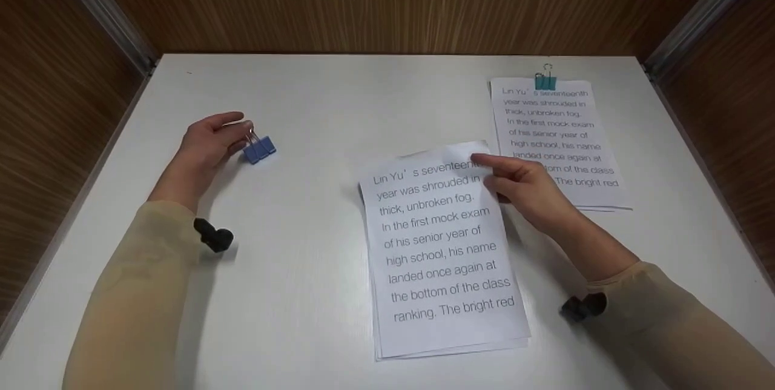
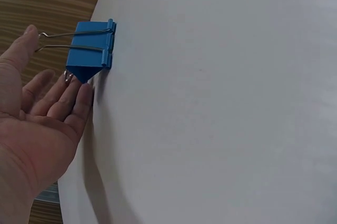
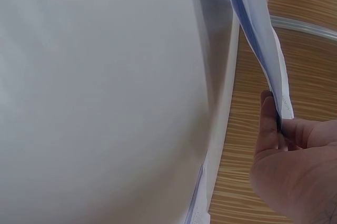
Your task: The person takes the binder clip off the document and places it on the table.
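Observation:
My left hand (image 1: pixel 209 143) holds a blue binder clip (image 1: pixel 260 149) by its wire handles, at the left of the table. In the left wrist view the thumb (image 2: pixel 21 50) meets one handle, and the other fingers lie below the clip's blue body (image 2: pixel 88 45). On the right, my right hand (image 1: pixel 533 190) pinches a stack of printed sheets (image 1: pixel 445 257) near its top right corner. Seen edge-on in the right wrist view, the sheets (image 3: pixel 258 34) run up from between thumb and fingers, with the top end off the table.
A second printed stack (image 1: pixel 548 120) lies at the back right, with a teal binder clip (image 1: pixel 546 82) on its top edge. The white table (image 1: pixel 303 293) is bounded by wood-grain panels (image 1: pixel 387 2) at the back and sides.

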`<state>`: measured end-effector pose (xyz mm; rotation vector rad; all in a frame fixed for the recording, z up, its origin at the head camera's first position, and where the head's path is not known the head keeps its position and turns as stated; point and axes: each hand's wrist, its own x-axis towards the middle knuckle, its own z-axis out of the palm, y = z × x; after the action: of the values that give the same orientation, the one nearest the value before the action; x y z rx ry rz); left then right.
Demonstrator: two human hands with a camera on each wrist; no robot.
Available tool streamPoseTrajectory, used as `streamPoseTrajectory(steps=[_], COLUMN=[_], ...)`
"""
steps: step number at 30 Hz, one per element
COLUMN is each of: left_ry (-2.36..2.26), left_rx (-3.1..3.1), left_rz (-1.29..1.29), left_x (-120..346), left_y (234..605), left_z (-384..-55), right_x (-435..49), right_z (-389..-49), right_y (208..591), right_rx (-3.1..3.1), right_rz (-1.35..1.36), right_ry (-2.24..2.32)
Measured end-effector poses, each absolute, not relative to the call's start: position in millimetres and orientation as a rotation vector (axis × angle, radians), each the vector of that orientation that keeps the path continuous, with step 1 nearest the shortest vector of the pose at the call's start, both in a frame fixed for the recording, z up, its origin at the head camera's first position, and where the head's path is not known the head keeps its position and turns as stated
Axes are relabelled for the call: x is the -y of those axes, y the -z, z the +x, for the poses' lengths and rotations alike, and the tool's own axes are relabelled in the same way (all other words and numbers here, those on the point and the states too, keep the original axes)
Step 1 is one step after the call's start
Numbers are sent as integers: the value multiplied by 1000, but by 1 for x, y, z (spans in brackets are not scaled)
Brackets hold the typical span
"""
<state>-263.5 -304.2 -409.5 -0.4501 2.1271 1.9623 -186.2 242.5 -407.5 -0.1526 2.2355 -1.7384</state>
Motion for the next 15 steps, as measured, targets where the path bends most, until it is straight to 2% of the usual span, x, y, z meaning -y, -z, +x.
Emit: streamPoseTrajectory(steps=[15], left_ry=[-1948], left_rx=[-2253], left_rz=[-455], left_x=[308], left_y=[402], left_z=[-260], right_x=[-243], right_z=[-188], right_y=[409], right_rx=[-2245], right_rz=[-133], right_ry=[1744])
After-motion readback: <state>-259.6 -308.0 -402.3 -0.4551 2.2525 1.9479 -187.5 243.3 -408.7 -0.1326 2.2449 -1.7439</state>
